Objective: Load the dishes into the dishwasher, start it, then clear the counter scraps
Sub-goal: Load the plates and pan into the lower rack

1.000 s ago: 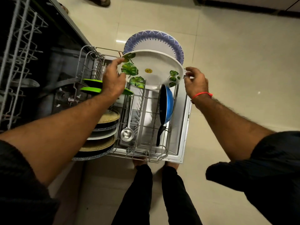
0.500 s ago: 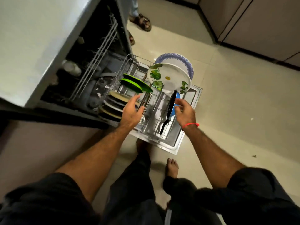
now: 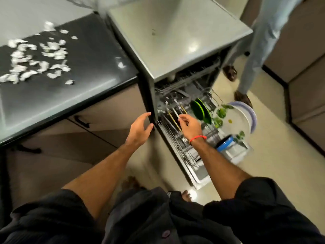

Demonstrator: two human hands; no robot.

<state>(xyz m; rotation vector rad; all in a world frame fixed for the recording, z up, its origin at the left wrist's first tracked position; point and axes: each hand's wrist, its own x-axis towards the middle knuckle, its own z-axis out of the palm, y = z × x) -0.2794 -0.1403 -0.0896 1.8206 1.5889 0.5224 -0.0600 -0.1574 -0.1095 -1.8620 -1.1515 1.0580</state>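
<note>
At centre frame the left hand (image 3: 139, 128) hangs with fingers spread, gripping nothing, just beside the dishwasher (image 3: 177, 41) front edge; the right hand (image 3: 190, 126) is over the pulled-out rack (image 3: 182, 150), fingers loosely curled, and whether it pinches anything I cannot tell; green plates (image 3: 200, 111) and a leaf-printed white plate (image 3: 233, 122) stand in the rack at centre right; white scraps (image 3: 35, 59) lie scattered on the dark counter (image 3: 98, 67) at upper left.
</note>
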